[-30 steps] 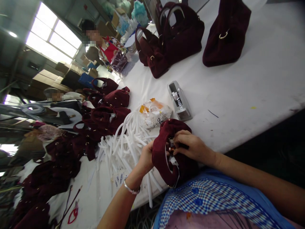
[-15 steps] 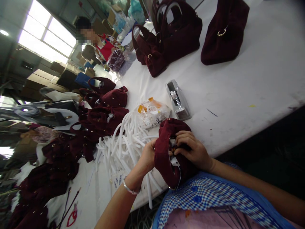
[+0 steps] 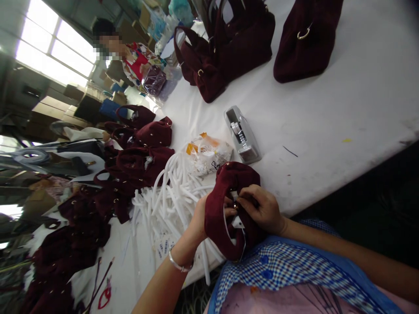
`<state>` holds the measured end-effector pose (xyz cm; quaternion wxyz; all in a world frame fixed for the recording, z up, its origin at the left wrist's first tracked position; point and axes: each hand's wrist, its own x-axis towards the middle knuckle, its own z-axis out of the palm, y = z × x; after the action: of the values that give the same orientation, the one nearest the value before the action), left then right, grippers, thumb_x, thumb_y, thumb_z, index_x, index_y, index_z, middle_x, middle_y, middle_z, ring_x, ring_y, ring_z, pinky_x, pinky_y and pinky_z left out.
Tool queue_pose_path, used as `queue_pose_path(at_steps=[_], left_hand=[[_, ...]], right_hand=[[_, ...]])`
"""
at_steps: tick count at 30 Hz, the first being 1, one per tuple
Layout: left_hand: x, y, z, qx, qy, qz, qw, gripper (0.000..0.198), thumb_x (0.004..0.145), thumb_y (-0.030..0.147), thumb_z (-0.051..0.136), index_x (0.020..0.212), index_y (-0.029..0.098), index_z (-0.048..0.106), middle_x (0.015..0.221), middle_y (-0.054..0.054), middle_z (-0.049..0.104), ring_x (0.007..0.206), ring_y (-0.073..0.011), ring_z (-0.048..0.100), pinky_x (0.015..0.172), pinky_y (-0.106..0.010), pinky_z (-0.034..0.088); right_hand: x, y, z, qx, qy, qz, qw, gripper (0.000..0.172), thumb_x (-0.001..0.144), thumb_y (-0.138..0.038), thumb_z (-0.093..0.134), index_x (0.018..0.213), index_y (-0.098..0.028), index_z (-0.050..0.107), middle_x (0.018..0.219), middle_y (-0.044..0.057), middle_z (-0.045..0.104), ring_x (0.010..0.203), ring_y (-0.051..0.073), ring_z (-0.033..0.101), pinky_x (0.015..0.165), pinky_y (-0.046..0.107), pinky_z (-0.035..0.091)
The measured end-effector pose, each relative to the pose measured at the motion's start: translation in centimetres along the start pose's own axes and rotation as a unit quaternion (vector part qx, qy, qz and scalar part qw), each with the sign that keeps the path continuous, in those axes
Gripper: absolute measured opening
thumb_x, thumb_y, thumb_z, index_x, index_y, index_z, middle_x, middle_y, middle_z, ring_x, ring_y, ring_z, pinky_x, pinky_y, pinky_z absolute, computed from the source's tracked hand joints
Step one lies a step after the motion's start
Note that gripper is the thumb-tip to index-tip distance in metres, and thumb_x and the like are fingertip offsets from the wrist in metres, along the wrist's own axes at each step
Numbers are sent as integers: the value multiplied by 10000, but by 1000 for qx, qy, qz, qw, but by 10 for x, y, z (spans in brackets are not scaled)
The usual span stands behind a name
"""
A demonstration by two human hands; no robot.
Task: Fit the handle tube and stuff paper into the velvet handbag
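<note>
A dark red handbag (image 3: 216, 218) is held close to my apron at the table's front edge, its handle turned toward me. My left hand (image 3: 199, 220) grips the bag from the left, partly hidden behind the handle, with fingertips showing through the handle's opening. Thumb and fingers of my right hand (image 3: 264, 210) pinch at a small gold metal fitting (image 3: 236, 206) at the bag's top. What exactly lies between those fingertips is hidden. A small white tag (image 3: 238, 222) shows below the fitting, inside the handle loop.
White tubes (image 3: 170, 196) lie piled left of the bag, beside a clear plastic packet (image 3: 209, 155). Beyond stands a grey tape dispenser (image 3: 241, 135). More dark red bags (image 3: 242, 48) line the table. Red-handled scissors (image 3: 104, 297) lie lower left. Across the table, a person (image 3: 137, 61) holds a wrapped bag.
My right hand has shifted slightly down, its fingers drawn closer together at the gold fitting. The bag has tilted a little to the left, and more left fingertips show through the handle.
</note>
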<state>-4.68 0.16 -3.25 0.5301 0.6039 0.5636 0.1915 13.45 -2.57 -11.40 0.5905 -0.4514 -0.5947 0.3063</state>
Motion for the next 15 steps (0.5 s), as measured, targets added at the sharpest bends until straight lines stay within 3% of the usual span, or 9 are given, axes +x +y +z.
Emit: queue_pose_path(at_steps=[4,11,15], left_hand=[[0,-13,1,0,-5,11,1000,314,722,426,828,859,184,681,806,-45,706,748,-194,652,704,-314,561],[3,-2,10,-41,5,79,996,285,783,465,773,835,200,681,745,-15,656,688,-165,615,660,-296,549],[-1,-12,11,-66,10,43,997,300,843,484,706,863,187,670,705,0,624,606,-133,578,572,-263,506]], right_hand=[[1,-4,2,-12,-6,-8,1000,55,993,-270,552,961,-235,579,794,19,646,719,168,621,641,301,496],[10,-15,11,-43,-26,-22,998,143,1012,-319,544,939,-211,604,784,24,665,706,158,635,659,287,473],[11,-15,10,5,-34,11,999,97,993,-306,570,961,-219,601,792,11,669,699,155,642,656,275,488]])
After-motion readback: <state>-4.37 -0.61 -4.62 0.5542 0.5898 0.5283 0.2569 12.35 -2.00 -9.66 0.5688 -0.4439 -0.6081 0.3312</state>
